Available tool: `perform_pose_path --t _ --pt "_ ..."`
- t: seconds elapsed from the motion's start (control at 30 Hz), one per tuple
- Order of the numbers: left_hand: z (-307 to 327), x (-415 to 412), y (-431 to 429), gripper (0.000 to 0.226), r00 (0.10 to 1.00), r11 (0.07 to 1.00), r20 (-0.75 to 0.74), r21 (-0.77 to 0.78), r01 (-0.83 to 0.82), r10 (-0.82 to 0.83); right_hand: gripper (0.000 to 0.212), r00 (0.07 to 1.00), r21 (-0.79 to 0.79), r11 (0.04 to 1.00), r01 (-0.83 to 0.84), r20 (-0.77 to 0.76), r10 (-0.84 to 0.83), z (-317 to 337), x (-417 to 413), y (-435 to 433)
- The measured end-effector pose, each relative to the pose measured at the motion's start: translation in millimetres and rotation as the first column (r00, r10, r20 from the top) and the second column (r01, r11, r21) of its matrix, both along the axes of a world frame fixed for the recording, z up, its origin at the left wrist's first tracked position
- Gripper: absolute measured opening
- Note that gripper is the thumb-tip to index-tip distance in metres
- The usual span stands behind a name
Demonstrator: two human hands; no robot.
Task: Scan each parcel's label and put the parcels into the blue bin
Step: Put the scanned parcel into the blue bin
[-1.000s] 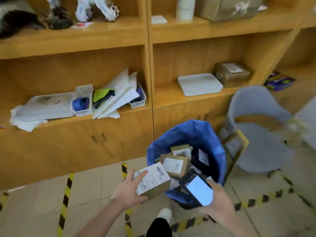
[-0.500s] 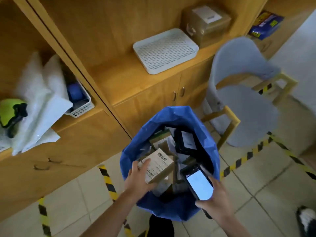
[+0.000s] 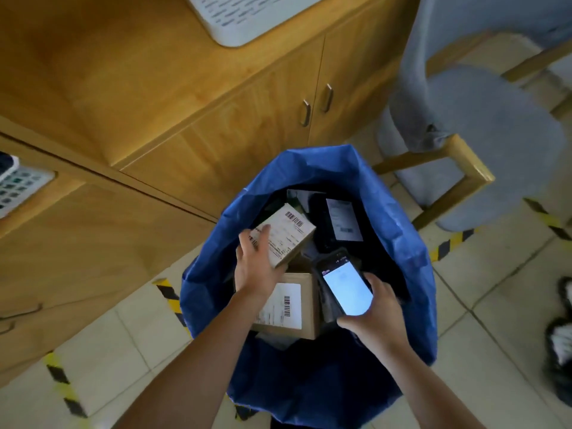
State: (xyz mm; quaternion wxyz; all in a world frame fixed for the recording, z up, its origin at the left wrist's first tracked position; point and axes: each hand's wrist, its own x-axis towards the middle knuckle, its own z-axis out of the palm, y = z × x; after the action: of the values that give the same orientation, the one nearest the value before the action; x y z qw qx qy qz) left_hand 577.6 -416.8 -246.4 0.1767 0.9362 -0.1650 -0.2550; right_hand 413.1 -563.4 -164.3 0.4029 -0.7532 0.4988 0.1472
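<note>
Gripping a small parcel (image 3: 286, 235) by its near end with the left hand (image 3: 257, 267), curling thumb and fingers round the cardboard and presenting the white barcoded label upward. Holding that parcel tilted within the mouth of the blue bin (image 3: 411, 274), toward the left wall and above the contents; not able to tell whether touching anything beneath. Clasping a handheld scanner (image 3: 345, 281) in the right hand (image 3: 374, 308), wrapping the fingers round its lower end, showing a lit screen upward, just right of the small parcel and likewise over the bin opening. Noting, lying in the bin under both hands, a larger brown parcel (image 3: 291, 305) showing a white barcoded label, and a black parcel (image 3: 340, 221) bearing a pale label toward the far side. Recording a wooden cabinet (image 3: 216, 134) with two door handles directly behind the bin, a white tray (image 3: 247, 17) sitting on its shelf, a grey chair (image 3: 495, 134) with wooden legs just right of the bin, and yellow-and-black tape (image 3: 452, 243) crossing the tiled floor
</note>
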Motion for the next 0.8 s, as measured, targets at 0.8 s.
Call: perform_pose_path --t 0.8 --pt "154 -67 116 0.052 0.999 0.998 -0.021 0.045 -0.033 0.034 0.082 0.919 -0.088 0.933 -0.349 0.163 0.359 138 -37 45"
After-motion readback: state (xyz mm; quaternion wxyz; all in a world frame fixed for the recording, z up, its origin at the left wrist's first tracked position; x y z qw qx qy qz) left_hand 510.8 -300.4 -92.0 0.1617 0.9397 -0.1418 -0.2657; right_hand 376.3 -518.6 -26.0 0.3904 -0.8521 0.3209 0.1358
